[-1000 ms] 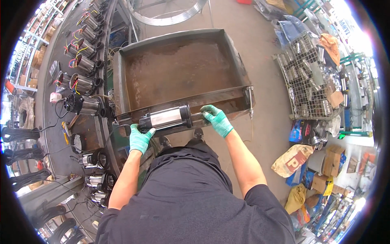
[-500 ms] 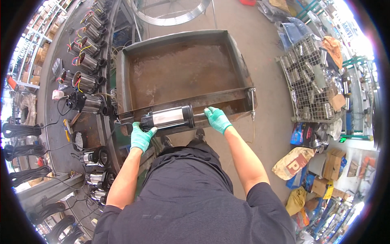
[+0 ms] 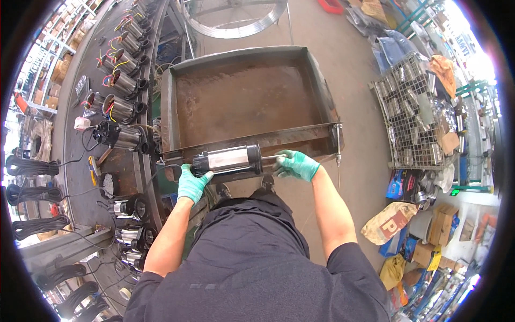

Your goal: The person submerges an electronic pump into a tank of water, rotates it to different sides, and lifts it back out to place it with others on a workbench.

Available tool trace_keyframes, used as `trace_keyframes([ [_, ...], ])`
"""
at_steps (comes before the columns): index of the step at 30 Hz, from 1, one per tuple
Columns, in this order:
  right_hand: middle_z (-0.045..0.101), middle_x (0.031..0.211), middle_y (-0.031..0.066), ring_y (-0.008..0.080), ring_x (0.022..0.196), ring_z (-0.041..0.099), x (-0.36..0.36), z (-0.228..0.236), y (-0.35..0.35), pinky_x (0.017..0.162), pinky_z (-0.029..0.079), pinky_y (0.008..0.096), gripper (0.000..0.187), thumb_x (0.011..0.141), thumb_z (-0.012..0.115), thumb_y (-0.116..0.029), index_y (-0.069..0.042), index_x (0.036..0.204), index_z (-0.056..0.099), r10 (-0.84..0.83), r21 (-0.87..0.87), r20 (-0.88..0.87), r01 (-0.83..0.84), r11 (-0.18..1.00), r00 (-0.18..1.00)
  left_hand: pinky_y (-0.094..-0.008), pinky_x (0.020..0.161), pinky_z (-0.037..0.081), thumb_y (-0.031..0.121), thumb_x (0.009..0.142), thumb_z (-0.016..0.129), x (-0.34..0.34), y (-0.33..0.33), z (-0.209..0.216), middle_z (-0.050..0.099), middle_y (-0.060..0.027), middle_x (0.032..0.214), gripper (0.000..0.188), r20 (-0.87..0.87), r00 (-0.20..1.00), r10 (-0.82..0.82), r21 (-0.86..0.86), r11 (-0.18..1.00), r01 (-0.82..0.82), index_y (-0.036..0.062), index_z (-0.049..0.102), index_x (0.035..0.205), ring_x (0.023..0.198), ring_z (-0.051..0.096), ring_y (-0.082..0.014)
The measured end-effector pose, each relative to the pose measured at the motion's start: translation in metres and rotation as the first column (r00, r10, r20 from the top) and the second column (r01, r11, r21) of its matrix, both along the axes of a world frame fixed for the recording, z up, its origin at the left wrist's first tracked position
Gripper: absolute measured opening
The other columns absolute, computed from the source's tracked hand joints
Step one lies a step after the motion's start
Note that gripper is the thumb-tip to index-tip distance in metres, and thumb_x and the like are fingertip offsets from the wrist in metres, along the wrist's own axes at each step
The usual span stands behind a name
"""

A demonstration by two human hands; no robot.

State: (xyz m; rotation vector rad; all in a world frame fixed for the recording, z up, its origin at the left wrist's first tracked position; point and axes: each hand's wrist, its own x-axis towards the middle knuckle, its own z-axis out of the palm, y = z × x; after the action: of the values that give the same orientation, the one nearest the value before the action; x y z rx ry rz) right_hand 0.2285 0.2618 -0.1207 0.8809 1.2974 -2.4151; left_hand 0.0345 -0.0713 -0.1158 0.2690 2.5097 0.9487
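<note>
Head view shows the silver and black motor [image 3: 228, 159] lying on its side at the near edge of a big tub [image 3: 241, 51] of brown water, with its long side running from left to right. On its black left end, the left hand [image 3: 193, 185] in a green glove has its thumb and fingers curled to hold it, and the right hand [image 3: 299, 165], gloved too, pinches the thin rod [image 3: 272, 156] poking out of the other end. More motors [image 3: 119, 108] with bright wires stand on the bench [image 3: 74, 134] at the left.
</note>
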Motion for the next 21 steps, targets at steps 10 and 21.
trace_keyframes([
  [10,0.054,0.057,0.0021,0.0135,0.045,0.050,-0.028,-0.004,0.001,0.045,0.042,0.0303,0.059,0.102,0.050,-0.058,-0.005,0.082,0.067,0.089,0.349,0.315,-0.202,0.915,0.945,-0.0354,0.092,0.052,0.028,0.075,0.090,-0.001,0.007,0.006,0.069,-0.0216,0.110,0.074,0.017,1.000,-0.006,0.016,1.000,0.006,-0.0077,0.049,0.126,0.100,0.067,-0.0276],
  [21,0.067,0.120,0.0181,0.0367,0.109,0.064,0.005,0.006,0.004,0.097,0.052,0.0419,0.032,0.093,0.068,-0.013,-0.008,0.125,0.067,0.490,0.980,-0.164,0.083,0.182,0.856,-0.0392,0.095,0.053,0.034,0.071,0.092,0.005,0.009,0.029,0.070,-0.0228,0.113,0.082,0.034,0.999,0.004,-0.046,0.999,-0.002,-0.0061,0.049,0.128,0.107,0.068,-0.0320],
])
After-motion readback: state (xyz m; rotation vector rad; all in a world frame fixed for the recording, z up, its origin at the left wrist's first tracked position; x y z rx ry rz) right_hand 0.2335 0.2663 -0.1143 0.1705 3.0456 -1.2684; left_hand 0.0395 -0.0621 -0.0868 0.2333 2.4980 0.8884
